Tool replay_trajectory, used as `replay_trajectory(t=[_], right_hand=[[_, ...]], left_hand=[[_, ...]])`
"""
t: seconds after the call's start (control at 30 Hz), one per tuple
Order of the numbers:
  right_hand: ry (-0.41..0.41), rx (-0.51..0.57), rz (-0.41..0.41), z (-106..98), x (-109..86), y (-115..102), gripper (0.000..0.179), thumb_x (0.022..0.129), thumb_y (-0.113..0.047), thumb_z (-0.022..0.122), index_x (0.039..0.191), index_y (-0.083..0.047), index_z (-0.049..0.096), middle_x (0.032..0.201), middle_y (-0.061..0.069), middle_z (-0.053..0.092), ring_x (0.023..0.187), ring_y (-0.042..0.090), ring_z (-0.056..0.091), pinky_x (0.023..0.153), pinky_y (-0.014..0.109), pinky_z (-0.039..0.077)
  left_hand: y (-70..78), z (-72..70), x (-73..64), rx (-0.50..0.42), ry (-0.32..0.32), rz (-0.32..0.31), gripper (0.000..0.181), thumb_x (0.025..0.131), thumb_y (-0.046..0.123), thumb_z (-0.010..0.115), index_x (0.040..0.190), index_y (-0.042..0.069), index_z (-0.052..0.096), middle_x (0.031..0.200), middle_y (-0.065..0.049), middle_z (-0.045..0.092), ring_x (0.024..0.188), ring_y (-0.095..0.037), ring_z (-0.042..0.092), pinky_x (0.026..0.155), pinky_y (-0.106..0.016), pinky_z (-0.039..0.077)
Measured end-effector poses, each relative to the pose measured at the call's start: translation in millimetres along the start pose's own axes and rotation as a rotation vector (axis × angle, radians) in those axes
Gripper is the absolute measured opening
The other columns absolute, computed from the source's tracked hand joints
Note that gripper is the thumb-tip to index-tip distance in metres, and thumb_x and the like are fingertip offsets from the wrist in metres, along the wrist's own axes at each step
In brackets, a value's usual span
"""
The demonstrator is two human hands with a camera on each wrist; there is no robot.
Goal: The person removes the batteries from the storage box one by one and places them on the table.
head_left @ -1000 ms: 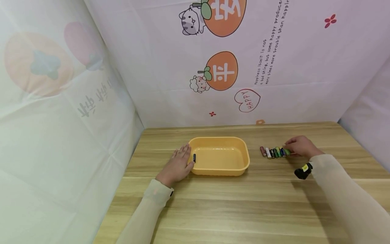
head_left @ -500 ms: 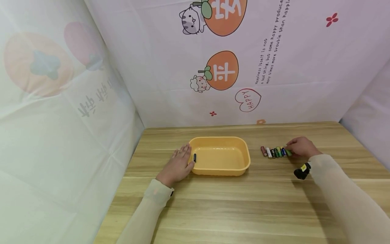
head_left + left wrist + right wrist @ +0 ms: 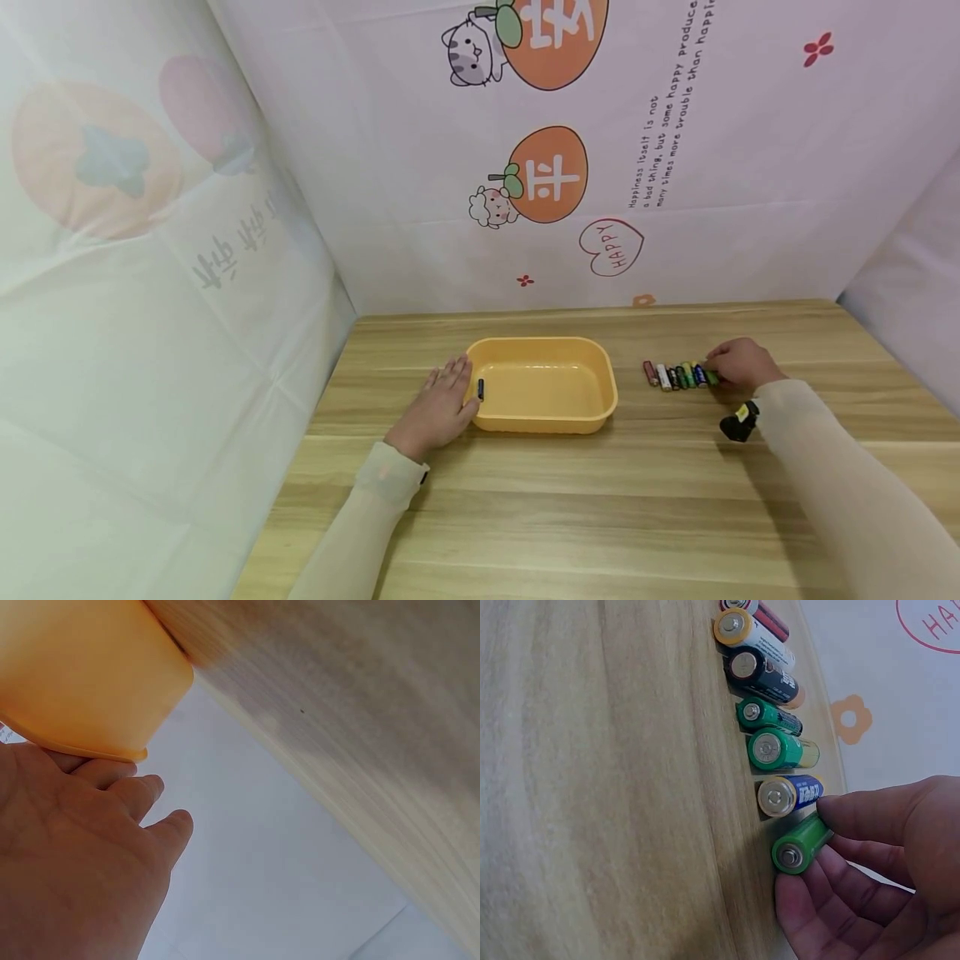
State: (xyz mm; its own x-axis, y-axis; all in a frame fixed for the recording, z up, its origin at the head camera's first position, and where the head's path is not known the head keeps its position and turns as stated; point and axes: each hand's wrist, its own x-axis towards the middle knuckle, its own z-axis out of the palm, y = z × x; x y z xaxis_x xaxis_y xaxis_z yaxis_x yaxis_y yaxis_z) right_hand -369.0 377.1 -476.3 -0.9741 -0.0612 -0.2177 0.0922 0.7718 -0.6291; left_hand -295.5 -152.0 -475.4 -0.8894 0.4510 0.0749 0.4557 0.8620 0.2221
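Note:
My left hand (image 3: pixel 438 406) lies with straight fingers over the left rim of a yellow plastic basin (image 3: pixel 543 425). In the left wrist view, the fingers (image 3: pixel 135 793) reach along the underside of the basin's rim. Inside the basin, by its left wall, is a small dark battery (image 3: pixel 481 389). To the right of the basin, my right hand (image 3: pixel 742 364) pinches a green battery (image 3: pixel 801 844) between thumb and fingers. This battery lies at the right end of a row, beside a blue battery with a gold end (image 3: pixel 791 795).
Along the row are a green-and-yellow battery (image 3: pixel 780 748), a thin green one (image 3: pixel 769 715), a black one (image 3: pixel 763 676), a white one (image 3: pixel 754 636) and a red one (image 3: pixel 650 372). They lie on the wooden table (image 3: pixel 585 517). A printed cloth (image 3: pixel 420 250) hangs behind it.
Very little differs. My right hand stays at the green battery, its wrist shifting slightly to the left; the left hand keeps its place on the basin's rim.

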Motion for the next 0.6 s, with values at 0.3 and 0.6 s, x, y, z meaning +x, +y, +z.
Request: replay_trajectory(t=[0.3,0.6], right_hand=[[0.014,-0.013,-0.007,0.9,-0.7,-0.5,0.043,0.094,-0.022,0.06,0.117,0.015,0.06,0.097,0.018,0.067,0.075,0.02,0.062,0.062,0.034,0.055],[0.016,-0.042,-0.015,1.1,0.2,1.2,0.045,0.094,-0.024,0.06,0.118,0.013,0.061,0.102,0.022,0.067,0.076,0.02,0.063,0.064,0.035,0.054]], left_hand=[[-0.1,-0.3,0.4,-0.001,0.003,0.004,0.065,0.105,0.039,0.031,0.155,0.002,0.014,0.161,-0.011,0.007,0.147,-0.029,0.01,0.116,-0.049,0.008],[2.6,-3.1,-1.0,-0.007,-0.02,-0.012,0.064,0.105,0.039,0.031,0.155,0.003,0.012,0.161,-0.009,0.005,0.147,-0.027,0.008,0.117,-0.047,0.006]])
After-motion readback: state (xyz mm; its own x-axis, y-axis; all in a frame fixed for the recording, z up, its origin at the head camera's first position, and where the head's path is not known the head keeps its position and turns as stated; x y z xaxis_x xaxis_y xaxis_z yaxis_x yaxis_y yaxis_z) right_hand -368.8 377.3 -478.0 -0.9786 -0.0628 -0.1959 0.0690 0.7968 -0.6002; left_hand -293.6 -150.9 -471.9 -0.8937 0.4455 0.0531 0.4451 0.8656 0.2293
